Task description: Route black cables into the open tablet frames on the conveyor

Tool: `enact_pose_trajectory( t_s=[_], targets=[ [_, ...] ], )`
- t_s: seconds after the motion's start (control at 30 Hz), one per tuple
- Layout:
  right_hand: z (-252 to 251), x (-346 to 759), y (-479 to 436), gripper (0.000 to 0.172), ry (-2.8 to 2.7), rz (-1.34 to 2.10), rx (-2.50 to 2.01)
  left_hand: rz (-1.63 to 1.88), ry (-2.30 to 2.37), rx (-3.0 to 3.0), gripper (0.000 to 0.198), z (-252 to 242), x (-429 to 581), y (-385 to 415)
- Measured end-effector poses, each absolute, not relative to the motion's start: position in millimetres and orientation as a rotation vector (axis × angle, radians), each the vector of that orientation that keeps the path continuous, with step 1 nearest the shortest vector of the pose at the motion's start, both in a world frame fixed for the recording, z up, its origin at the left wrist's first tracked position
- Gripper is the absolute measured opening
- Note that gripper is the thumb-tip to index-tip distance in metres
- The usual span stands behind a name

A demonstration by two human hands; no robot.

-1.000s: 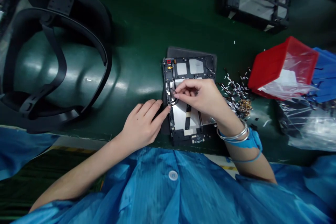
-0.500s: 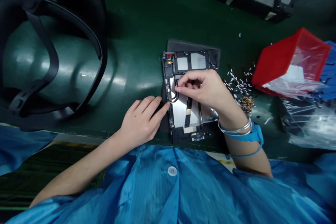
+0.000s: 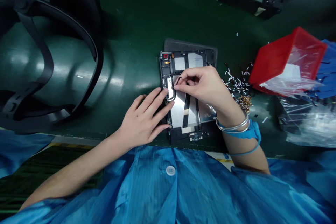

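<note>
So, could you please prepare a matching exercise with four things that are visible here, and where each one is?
Things:
1. black cable
2. left hand
3. red bin
4. white button

Places:
A. to the right of the small loose parts
B. on the blue garment
C. spread over the left edge of the flat device
D. pinched in the fingers of the right hand

Pairs: 1-D, 2-C, 3-A, 4-B
</note>
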State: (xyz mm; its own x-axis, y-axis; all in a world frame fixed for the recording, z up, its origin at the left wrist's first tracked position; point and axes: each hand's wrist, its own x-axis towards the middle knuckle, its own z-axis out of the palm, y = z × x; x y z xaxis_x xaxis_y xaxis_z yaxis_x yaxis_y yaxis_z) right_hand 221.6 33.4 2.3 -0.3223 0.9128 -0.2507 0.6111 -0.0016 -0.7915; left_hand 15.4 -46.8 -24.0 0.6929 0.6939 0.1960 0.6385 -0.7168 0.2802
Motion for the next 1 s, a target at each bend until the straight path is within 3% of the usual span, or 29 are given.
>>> enact_pose_trajectory(
  t_s=[0.2,1.0],
  targets=[
    [0.6,220.5,33.1,0.006,-1.96,1.225,-1.604,0.444,0.945,2.657,0.055,-24.4,12.8,-40.2],
    [1.1,217.0,31.5,0.004,-1.924,1.123,-1.632,0.395,0.737,2.654,0.046,-21.8,13.8,-21.5]
  ],
)
